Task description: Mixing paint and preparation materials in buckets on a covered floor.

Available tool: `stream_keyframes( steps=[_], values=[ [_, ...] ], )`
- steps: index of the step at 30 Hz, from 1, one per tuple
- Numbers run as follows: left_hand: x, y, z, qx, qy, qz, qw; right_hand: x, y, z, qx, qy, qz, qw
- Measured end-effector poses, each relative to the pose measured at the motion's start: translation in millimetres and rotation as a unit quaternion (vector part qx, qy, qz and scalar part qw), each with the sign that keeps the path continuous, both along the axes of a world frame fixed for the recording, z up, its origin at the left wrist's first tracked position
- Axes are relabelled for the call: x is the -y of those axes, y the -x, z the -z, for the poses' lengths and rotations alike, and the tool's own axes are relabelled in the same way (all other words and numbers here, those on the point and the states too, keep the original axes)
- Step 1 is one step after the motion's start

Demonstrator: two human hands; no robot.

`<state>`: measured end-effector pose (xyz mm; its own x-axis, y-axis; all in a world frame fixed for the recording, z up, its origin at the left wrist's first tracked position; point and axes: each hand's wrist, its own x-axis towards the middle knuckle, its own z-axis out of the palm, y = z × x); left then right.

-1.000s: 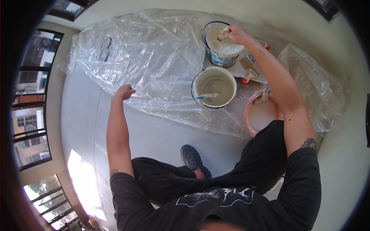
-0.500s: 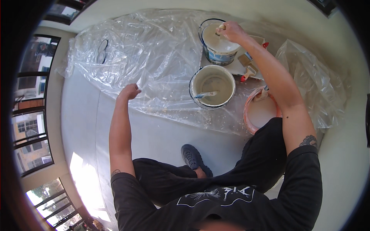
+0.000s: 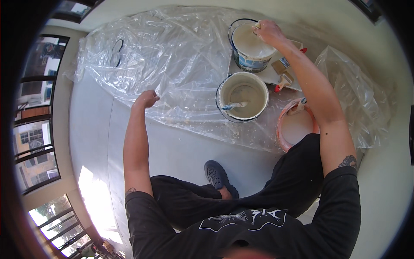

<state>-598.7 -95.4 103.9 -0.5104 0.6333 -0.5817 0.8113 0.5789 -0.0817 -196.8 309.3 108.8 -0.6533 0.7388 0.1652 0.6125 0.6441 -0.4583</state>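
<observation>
My right hand [image 3: 269,33] is closed on a cream-handled brush [image 3: 258,25], held over the back bucket [image 3: 251,64] of pale paint; its tip is mostly hidden. My left hand [image 3: 148,98] hangs above the plastic sheet [image 3: 172,56] with curled fingers, and whether they hold anything is unclear. Nearer me stands a white bucket [image 3: 220,93] of thin greyish liquid with a brush [image 3: 235,105] across its inside. An orange bucket [image 3: 282,134] of milky liquid, also with a brush [image 3: 297,108], is beside my knee.
A pale board [image 3: 293,86] beside the buckets carries brushes [image 3: 281,65]. A small pale, dark-edged object [image 3: 116,54] lies on the sheet. Bunched plastic [image 3: 362,108] is along the right wall [image 3: 384,181]. Windows [image 3: 36,146] line the left. My foot [image 3: 217,177] rests on the grey floor [image 3: 185,146].
My right hand moved slightly left, then back right and up over the back bucket, still gripping the brush. My left hand rose a little and shifted right.
</observation>
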Motion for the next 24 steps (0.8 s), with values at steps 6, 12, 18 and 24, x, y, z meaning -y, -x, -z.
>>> stream_keyframes(
  steps=[6,12,18,24],
  values=[
    [6.2,7.9,1.5,-0.004,0.016,-0.018,1.0,-3.0,6.7,-21.4,0.098,0.074,-0.15,0.981],
    [4.1,6.9,0.5,0.002,-0.002,-0.007,1.0,1.1,4.0,-16.2,0.103,-0.002,0.0,0.995],
    [12.3,8.3,-4.3,0.0,0.002,-0.01,1.0,0.5,6.3,-5.9,-0.062,0.043,-0.041,0.996],
    [12.7,12.5,-2.8,-0.004,-0.005,-0.014,1.0,-2.4,2.2,-24.2,0.168,0.01,-0.162,0.972]
  ],
)
